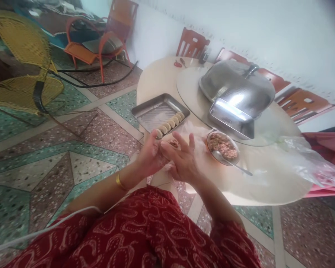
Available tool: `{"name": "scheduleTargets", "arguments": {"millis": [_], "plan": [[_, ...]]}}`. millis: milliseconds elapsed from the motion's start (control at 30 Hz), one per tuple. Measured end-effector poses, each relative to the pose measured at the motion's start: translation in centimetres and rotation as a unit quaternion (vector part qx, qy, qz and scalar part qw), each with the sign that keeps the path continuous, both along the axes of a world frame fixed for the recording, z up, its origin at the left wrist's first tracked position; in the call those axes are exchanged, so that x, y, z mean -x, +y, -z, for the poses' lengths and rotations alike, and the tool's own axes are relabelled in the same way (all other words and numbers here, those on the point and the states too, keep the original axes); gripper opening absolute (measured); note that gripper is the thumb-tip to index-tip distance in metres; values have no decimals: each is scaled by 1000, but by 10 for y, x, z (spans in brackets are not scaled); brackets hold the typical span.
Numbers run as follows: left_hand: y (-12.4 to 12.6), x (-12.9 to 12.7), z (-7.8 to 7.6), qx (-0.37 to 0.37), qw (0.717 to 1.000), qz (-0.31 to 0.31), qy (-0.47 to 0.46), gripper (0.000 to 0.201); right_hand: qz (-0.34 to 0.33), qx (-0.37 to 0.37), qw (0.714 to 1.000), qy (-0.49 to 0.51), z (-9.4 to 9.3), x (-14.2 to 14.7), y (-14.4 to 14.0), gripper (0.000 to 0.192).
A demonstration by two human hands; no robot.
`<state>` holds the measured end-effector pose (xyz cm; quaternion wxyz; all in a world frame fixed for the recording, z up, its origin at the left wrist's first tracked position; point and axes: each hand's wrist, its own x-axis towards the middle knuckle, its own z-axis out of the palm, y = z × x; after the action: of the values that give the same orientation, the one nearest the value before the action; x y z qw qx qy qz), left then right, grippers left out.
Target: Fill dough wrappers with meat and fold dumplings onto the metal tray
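Observation:
My left hand (151, 156) and my right hand (182, 158) meet in front of me at the table's near edge. The left hand is closed, its thumb pointing up. The thumb and forefinger of my right hand press in against the left, while its other fingers are raised and spread. What lies between the hands is hidden. Just beyond my fingers shows a small patch of minced filling (173, 142); what it lies on is unclear. A row of folded dumplings (171, 123) sits along the right side of a metal tray (145, 108), close to my left thumb.
A bowl of minced filling (223, 146) with a spoon (234, 165) stands right of my hands. Behind it, a rectangular metal pan (233, 124) and a large metal basin (226, 80) rest on a glass turntable (185, 83). A plastic bag (309, 160) lies at right; red scissors (178, 64) lie far back.

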<state>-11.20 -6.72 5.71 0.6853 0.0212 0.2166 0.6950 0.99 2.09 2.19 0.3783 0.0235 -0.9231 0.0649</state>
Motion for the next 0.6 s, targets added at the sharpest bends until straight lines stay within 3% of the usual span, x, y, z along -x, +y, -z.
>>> {"name": "scheduleTargets", "arguments": {"millis": [167, 267, 333, 400, 467, 500, 533, 600], "plan": [[0, 8, -5, -29, 999, -39, 7, 75, -21, 10, 1000, 1, -1, -2, -13, 53], [1, 13, -6, -46, 993, -106, 21, 76, -42, 134, 990, 14, -8, -10, -28, 38], [1, 16, -5, -54, 986, -157, 34, 76, -84, 312, 946, 28, -9, -9, -39, 31], [0, 16, -4, -51, 981, -181, 44, 76, -132, 487, 862, 42, -6, -2, -48, 27], [-1, 15, -3, -42, 982, -180, 49, 77, -163, 580, 797, 37, -1, 8, -55, 25], [-2, 15, -2, -38, 983, -172, 50, 78, -167, 595, 786, 27, 1, 13, -56, 26], [-3, 14, -1, -34, 985, -164, 49, 78, -161, 594, 788, 15, 3, 16, -58, 27], [-5, 13, 1, -28, 987, -154, 49, 79, -124, 546, 829, -14, 3, 21, -59, 30]]}}
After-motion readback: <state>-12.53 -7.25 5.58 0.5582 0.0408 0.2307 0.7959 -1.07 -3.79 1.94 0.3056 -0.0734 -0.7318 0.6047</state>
